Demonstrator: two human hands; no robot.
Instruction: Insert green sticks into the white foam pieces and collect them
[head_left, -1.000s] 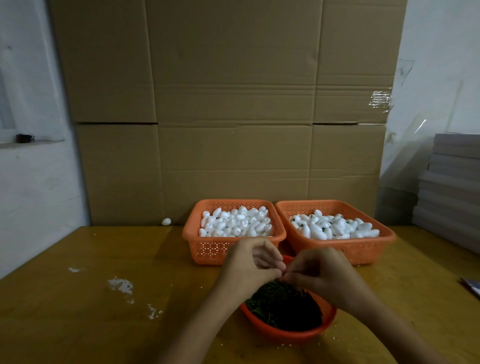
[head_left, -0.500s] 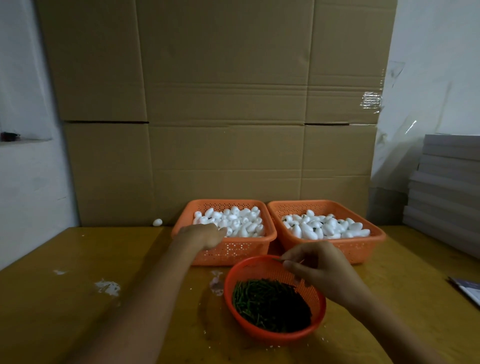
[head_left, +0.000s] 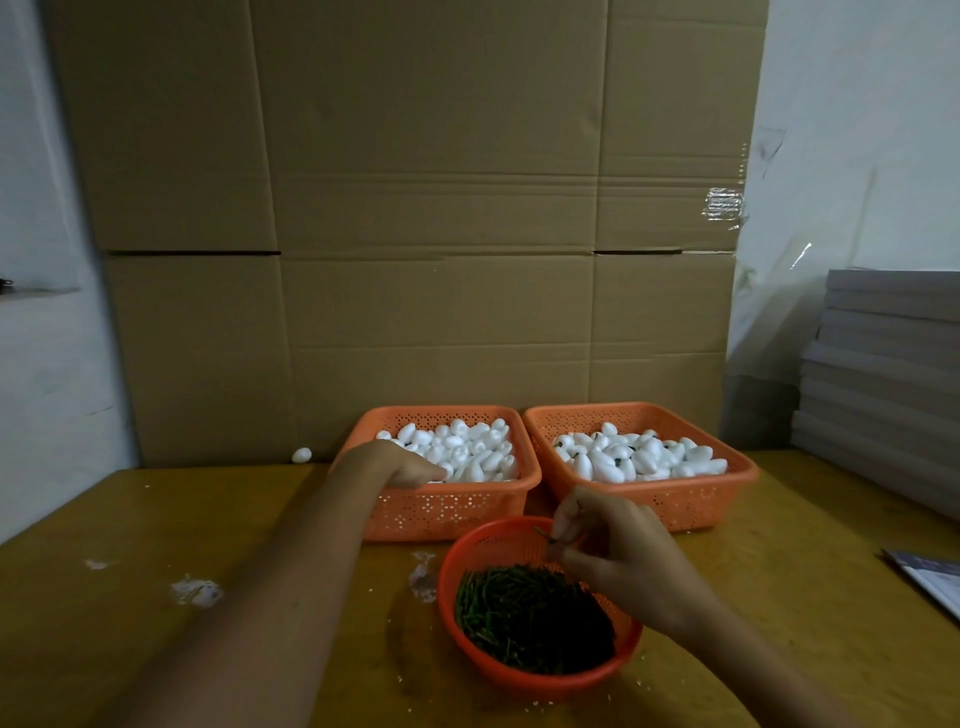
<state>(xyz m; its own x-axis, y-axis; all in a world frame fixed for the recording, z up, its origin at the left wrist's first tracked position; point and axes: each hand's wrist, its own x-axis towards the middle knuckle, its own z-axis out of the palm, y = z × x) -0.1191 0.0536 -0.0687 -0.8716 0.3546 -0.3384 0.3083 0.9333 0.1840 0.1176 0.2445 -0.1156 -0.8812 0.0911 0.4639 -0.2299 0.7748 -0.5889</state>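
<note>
Two orange square baskets stand side by side at the back of the table. The left basket (head_left: 447, 512) is full of plain white foam pieces (head_left: 467, 449). My left hand (head_left: 397, 462) reaches into its near left corner, fingers down among the pieces; what they hold is hidden. The right basket (head_left: 691, 501) holds foam pieces (head_left: 639, 457), some showing dark green stubs. A round orange bowl (head_left: 483, 551) of green sticks (head_left: 530, 618) sits in front. My right hand (head_left: 608, 551) hovers over the bowl's far rim, pinching one green stick (head_left: 544, 534).
A wall of brown cardboard (head_left: 415, 208) rises right behind the baskets. One loose foam piece (head_left: 301, 455) lies at its foot, left of the baskets. White crumbs (head_left: 197, 592) dot the wooden table. Grey boards (head_left: 883, 374) are stacked at the right, a dark flat item (head_left: 930, 577) near the right edge.
My hands were together over the bowl a second ago. My left hand has since gone to the left basket and dipped into the foam pieces. My right hand stays over the bowl with a stick.
</note>
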